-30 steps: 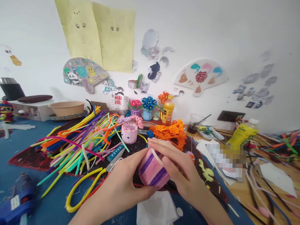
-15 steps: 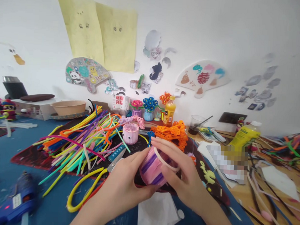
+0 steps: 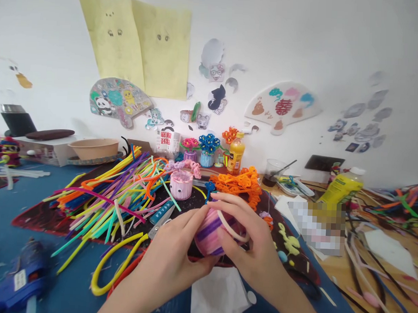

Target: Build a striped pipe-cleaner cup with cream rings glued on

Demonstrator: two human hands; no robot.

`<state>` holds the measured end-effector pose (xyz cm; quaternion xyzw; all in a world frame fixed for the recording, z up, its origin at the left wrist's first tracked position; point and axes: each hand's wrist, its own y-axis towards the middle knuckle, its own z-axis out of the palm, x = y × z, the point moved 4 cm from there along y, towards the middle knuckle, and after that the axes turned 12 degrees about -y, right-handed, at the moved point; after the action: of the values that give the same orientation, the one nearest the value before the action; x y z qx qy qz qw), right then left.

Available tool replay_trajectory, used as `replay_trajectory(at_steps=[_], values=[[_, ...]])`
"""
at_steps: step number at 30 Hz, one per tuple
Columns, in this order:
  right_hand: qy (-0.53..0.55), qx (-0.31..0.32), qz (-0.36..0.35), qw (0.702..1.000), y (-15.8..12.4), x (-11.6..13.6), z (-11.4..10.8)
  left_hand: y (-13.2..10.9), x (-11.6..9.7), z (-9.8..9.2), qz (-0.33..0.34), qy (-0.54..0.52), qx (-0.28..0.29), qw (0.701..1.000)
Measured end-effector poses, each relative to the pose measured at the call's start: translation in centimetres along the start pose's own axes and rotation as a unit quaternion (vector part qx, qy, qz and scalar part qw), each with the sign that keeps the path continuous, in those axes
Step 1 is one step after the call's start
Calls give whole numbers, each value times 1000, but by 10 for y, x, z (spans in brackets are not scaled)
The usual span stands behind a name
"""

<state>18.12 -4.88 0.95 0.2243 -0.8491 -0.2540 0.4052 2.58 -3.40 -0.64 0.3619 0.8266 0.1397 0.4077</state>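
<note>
Between my two hands is a small pot [image 3: 208, 237] covered in pink and purple pipe cleaners, tilted with its mouth toward the right. A pale pipe cleaner [image 3: 228, 227] runs along its rim. My left hand [image 3: 177, 247] grips the pot from the left, thumb underneath and fingers along the far side. From the right, my right hand [image 3: 252, 241] has its fingers over the top and its thumb on the striped side near the rim; its fingers hide part of the mouth. Beyond them stands a finished-looking pink pot [image 3: 181, 185] with small eyes and a curly handle.
A heap of coloured pipe cleaners [image 3: 113, 194] lies left, with scissors [image 3: 155, 228] beside my left hand. A blue glue gun [image 3: 23, 277] rests at the lower left. White paper [image 3: 217, 295] lies below the pot. Orange pipe-cleaner flowers [image 3: 240, 185] and a juice bottle [image 3: 236, 153] stand behind.
The pot has turned slightly in my hands, so its purple stripes and pale rim sit at a different angle. My right fingers have shifted a little over it; both hands keep hold.
</note>
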Motion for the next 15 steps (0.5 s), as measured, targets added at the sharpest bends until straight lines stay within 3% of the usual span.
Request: replay_trajectory(at_steps=[15], values=[[39, 9, -7, 999, -1, -7, 3, -3, 2, -2, 26, 43, 3, 999]])
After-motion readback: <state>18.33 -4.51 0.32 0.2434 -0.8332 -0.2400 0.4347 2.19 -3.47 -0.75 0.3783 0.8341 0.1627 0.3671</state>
